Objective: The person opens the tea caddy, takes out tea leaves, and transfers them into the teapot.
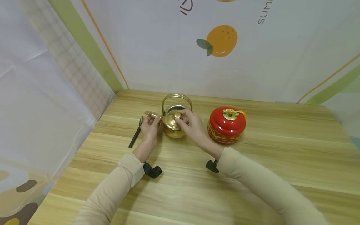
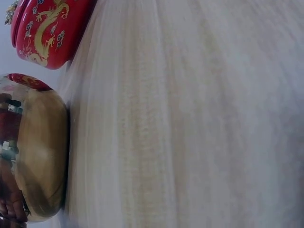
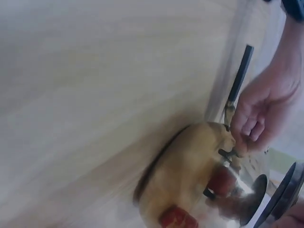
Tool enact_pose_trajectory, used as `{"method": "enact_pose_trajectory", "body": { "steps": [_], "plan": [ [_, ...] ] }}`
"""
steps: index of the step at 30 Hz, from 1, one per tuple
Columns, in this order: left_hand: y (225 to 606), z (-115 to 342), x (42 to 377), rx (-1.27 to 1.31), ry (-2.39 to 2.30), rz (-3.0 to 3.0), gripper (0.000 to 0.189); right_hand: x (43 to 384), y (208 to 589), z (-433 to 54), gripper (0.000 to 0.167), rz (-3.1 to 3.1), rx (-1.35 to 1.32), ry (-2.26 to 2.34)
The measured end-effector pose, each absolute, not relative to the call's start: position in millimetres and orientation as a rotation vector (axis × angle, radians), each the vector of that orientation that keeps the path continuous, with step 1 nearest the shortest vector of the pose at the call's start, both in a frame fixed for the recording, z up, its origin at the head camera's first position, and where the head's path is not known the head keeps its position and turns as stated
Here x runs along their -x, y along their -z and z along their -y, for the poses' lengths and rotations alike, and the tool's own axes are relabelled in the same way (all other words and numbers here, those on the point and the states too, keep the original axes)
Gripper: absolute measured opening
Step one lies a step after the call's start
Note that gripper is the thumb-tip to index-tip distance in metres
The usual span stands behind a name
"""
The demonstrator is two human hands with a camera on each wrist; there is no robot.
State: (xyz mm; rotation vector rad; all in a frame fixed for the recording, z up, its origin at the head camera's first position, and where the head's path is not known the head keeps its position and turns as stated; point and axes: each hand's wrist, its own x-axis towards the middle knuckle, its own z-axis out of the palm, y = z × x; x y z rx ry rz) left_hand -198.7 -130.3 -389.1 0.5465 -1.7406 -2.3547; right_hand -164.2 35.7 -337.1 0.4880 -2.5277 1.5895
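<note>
A shiny gold kettle with an arched handle stands on the table. My left hand pinches its spout between thumb and fingers on the left side; the right wrist view shows that hand too. With my right hand I pinch the knob of the kettle's lid. In the right wrist view the lid is apart from the dark opening, its rim tilted; only a bit of my right fingers shows there. The left wrist view has the kettle's side at its left edge, my left hand only reflected.
A red lidded jar with gold dragons stands right of the kettle. Left of my left hand lies a tool with a black handle and metallic end. Black camera mounts sit at both wrists. A printed cloth hangs behind the table.
</note>
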Motion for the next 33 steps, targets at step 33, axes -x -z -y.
{"method": "enact_pose_trajectory", "body": {
  "steps": [33],
  "plan": [
    [390.3, 130.7, 199.7, -0.544, 2.317, 1.756, 0.033, 122.6, 383.4, -76.1, 0.017, 2.891, -0.954, -1.242]
  ]
}}
